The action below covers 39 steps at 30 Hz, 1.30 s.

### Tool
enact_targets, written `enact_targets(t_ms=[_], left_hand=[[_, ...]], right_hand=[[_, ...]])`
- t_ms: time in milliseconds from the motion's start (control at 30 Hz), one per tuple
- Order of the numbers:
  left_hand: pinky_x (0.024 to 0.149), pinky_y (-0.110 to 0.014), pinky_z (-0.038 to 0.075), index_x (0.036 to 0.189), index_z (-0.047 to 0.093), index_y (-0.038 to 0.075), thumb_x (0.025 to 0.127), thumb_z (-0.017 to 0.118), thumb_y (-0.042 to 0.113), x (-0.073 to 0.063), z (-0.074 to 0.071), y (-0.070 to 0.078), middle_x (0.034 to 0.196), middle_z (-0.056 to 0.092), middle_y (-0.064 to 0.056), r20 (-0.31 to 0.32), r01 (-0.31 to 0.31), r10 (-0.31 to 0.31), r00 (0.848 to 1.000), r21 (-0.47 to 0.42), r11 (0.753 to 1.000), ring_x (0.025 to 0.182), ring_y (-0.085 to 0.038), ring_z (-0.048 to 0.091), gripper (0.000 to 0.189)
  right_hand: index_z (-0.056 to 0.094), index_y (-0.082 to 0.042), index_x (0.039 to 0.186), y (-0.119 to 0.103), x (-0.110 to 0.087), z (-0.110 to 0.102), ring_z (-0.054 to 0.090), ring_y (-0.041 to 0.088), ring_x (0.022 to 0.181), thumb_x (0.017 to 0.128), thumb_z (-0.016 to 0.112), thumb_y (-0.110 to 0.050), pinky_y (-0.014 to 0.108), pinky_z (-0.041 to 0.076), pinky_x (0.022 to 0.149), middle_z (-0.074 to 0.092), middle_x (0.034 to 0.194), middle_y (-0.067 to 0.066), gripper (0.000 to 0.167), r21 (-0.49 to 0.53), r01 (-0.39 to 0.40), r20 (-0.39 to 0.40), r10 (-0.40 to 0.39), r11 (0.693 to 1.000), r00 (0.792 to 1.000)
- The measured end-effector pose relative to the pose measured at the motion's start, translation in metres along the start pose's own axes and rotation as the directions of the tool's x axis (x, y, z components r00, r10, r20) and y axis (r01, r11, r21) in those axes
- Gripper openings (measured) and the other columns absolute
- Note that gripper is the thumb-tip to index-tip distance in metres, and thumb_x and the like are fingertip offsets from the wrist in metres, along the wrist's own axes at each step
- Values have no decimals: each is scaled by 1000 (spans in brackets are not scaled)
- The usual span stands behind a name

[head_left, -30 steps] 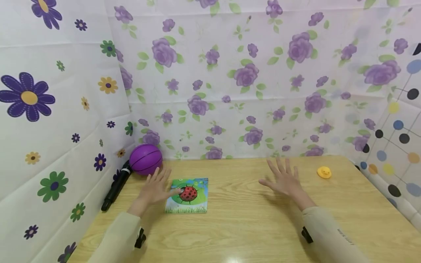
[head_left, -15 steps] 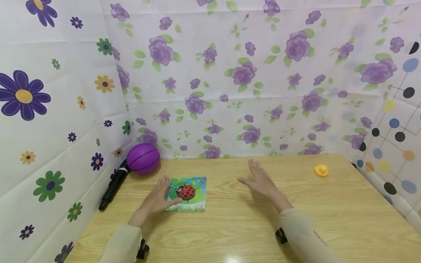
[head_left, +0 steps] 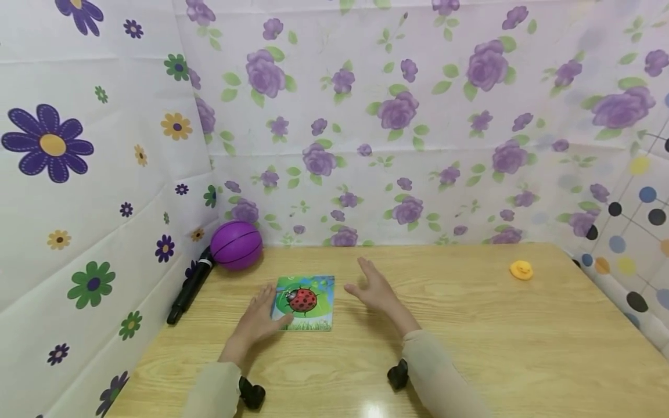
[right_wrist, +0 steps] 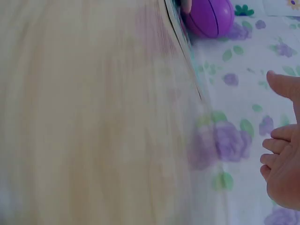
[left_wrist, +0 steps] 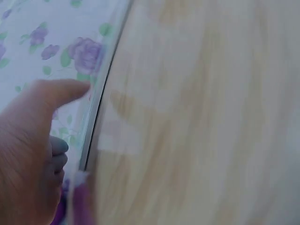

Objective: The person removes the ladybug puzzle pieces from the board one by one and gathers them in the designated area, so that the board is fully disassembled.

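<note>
A flat square with a red ladybird picture (head_left: 308,302) lies on the wooden table, left of centre in the head view. My left hand (head_left: 257,316) is at its left side, fingers straight and thumb spread, the thumb tip overlapping its lower left corner in that view. To the right of the square, my right hand (head_left: 377,292) hovers apart from it with thumb and fingers extended, holding nothing. The right wrist view shows that same hand (right_wrist: 283,150) with its thumb away from the fingers. The left wrist view shows my left thumb (left_wrist: 63,91) beside a thin edge.
A purple ball (head_left: 236,245) sits at the back left corner of the table (head_left: 470,348). Beside it, a black rod with a pale band (head_left: 190,290) lies along the left edge. A small yellow duck (head_left: 521,270) lies at the back right. Patterned cloths (head_left: 397,145) hang around the table.
My right hand has swept left across the table toward the ladybird square. My left hand has shifted slightly toward the square's left edge and lowered. The square has stayed put.
</note>
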<state>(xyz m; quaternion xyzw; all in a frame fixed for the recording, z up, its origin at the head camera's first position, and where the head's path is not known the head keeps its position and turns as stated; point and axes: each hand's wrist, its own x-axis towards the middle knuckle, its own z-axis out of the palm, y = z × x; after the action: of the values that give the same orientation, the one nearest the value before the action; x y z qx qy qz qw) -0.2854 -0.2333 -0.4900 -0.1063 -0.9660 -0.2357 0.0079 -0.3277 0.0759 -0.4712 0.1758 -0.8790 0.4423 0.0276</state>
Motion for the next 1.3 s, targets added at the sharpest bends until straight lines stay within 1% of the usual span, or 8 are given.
enact_targets(t_ms=[167, 300, 500, 700, 833, 967, 1167, 1300], left_hand=[[126, -56, 9, 152, 22, -6, 91, 59, 48, 2, 13, 1, 161, 18, -24, -27, 34, -36, 999, -62, 998, 151, -41, 12, 90], [126, -56, 10, 152, 25, -4, 88, 63, 45, 2, 21, 3, 161, 22, -23, -66, 59, -67, 996, -123, 991, 151, -40, 15, 89], [121, -65, 17, 153, 29, 5, 84, 66, 48, 1, 27, 4, 161, 24, -20, -97, 114, -132, 987, -170, 979, 149, -46, 17, 89], [115, -71, 26, 151, 36, 11, 82, 68, 48, 4, 23, 4, 160, 28, -19, -140, 109, -132, 981, -161, 981, 145, -52, 23, 85], [112, -72, 29, 151, 37, 12, 81, 70, 47, -1, 21, 2, 160, 28, -19, -147, 132, -158, 976, -169, 977, 144, -53, 24, 85], [112, -73, 28, 151, 37, 11, 80, 71, 47, -5, 21, 1, 159, 28, -21, -140, 143, -169, 976, -182, 973, 144, -54, 22, 86], [113, -74, 25, 150, 37, 13, 81, 71, 46, -6, 21, -1, 160, 26, -21, -127, 157, -184, 975, -198, 968, 144, -55, 20, 84], [114, -74, 22, 151, 37, 14, 82, 70, 46, -4, 20, -1, 160, 25, -20, -118, 160, -187, 975, -212, 964, 145, -55, 18, 83]], right_hand=[[38, -1, 147, -14, 9, 28, 36, 42, 142, 92, 66, -24, 57, 33, 118, 40, 152, 21, 66, 92, 7, -44, -2, 996, 999], [45, 1, 142, -22, 16, 50, 47, 40, 133, 92, 67, -19, 55, 42, 113, 49, 142, 21, 59, 134, 23, -51, -16, 991, 999], [54, 2, 134, -31, 25, 87, 57, 34, 117, 92, 68, -19, 48, 54, 98, 60, 127, 18, 49, 141, 28, -66, -18, 990, 998], [61, -5, 129, -51, 38, 117, 59, 30, 112, 91, 68, -22, 46, 55, 95, 62, 122, 13, 43, 89, -33, -97, 41, 996, 994], [62, -7, 129, -61, 44, 134, 56, 29, 112, 90, 69, -28, 44, 54, 93, 57, 125, 13, 45, 16, -108, -115, 109, 994, 987], [62, -11, 128, -65, 44, 146, 56, 26, 112, 89, 69, -35, 42, 54, 93, 54, 127, 10, 46, -92, -188, -156, 172, 978, 973], [64, -13, 124, -64, 46, 153, 56, 24, 109, 89, 69, -36, 41, 53, 92, 55, 123, 8, 42, -175, -201, -202, 164, 964, 966], [65, -13, 123, -64, 49, 153, 55, 24, 108, 89, 69, -34, 41, 53, 91, 55, 122, 9, 40, -184, -192, -204, 154, 964, 967]])
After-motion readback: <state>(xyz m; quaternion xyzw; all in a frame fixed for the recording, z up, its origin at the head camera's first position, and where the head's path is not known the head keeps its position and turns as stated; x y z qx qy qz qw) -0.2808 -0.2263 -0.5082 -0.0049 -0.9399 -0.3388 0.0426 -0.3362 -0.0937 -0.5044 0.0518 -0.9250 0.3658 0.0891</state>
